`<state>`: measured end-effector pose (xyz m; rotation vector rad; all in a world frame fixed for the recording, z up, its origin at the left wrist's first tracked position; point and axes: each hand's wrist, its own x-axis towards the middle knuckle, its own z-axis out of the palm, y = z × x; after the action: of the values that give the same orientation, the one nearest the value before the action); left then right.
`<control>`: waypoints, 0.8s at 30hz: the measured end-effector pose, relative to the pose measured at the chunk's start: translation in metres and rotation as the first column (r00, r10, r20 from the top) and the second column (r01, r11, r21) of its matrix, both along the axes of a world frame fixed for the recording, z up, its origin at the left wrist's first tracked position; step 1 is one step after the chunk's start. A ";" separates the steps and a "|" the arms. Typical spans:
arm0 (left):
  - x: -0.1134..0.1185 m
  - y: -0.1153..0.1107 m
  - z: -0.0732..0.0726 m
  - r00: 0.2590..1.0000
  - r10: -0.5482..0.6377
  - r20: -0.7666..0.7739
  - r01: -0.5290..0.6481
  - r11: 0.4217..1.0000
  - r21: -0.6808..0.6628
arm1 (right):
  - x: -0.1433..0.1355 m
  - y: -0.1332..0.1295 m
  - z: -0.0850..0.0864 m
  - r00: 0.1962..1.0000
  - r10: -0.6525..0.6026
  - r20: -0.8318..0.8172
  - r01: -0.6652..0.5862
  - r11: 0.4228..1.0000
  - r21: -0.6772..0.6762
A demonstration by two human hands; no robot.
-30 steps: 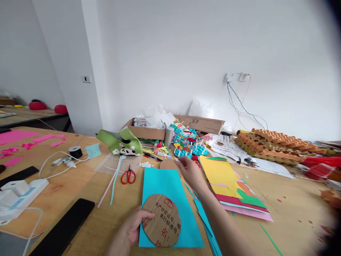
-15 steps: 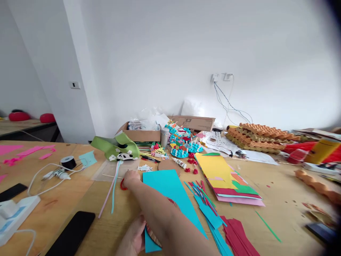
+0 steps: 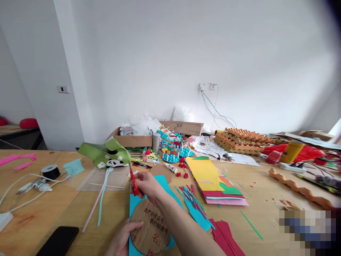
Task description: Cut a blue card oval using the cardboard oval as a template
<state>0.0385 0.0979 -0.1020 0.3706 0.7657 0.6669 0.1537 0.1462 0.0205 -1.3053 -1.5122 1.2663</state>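
Wooden table (image 3: 263, 192) — on it, a black phone (image 3: 58, 241), red paper strips (image 3: 226, 238).

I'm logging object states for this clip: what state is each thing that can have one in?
Red scissors: raised in right hand; blades' opening unclear
Cardboard disc: on blue sheet, held by left hand
Phone: flat, screen dark
Cardboard box: open, plastic inside
White bottle: on its side
Silver canister: upright
Coloured sheets: stacked

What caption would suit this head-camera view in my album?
Right hand holding red scissors, left hand gripping a cardboard disc against blue paper.
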 end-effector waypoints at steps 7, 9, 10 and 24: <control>0.000 -0.004 0.011 0.992 0.108 -0.070 -0.105 0.993 0.049 | 0.080 -0.086 -0.013 0.736 -0.483 -0.474 0.570 0.820 0.050; 0.000 -0.003 0.014 0.985 0.139 -0.104 -0.133 0.989 0.062 | 0.098 -0.094 -0.019 0.663 -0.559 -0.499 0.669 0.740 0.060; 0.000 -0.003 0.017 0.980 0.159 -0.120 -0.151 0.986 0.071 | 0.105 -0.096 -0.021 0.628 -0.582 -0.516 0.704 0.708 0.059; 0.009 0.013 0.078 0.828 0.560 0.035 -0.555 0.806 0.205 | 0.124 -0.038 -0.035 0.449 -0.542 -0.711 0.769 0.639 -0.001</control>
<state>0.0480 0.1109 -0.0239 0.3435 0.8397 1.3122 0.2773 0.1081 -0.0145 -0.9102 -0.5208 0.7439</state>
